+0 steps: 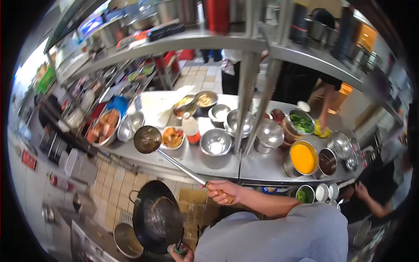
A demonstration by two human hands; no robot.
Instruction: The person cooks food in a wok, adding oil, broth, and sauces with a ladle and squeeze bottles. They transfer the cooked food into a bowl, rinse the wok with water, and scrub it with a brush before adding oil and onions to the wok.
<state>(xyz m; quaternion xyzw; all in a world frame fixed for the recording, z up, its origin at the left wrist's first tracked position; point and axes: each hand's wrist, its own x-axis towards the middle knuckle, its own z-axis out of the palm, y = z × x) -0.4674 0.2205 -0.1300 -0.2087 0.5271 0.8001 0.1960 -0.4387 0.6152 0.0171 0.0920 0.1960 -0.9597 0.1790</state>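
A long ladle (181, 167) with a wooden handle is gripped in my right hand (223, 192). Its round bowl hangs over the steel counter's front edge, left of a white dish of orange and red food (173, 137). Low in the view, my left hand (182, 252) is wrapped round the handle of a black wok (159, 218), with a green cloth at the grip. The wok is tilted, and its inside looks dark with a brownish sheen and no food that I can make out.
On the steel counter (209, 168) stand steel bowls (216, 142), a bottle (190, 126) and a pot of yellow liquid (303, 158). A co-worker's hand (322, 124) touches a yellow cloth; another person (388, 187) is at right. A pot (127, 240) sits left of the wok.
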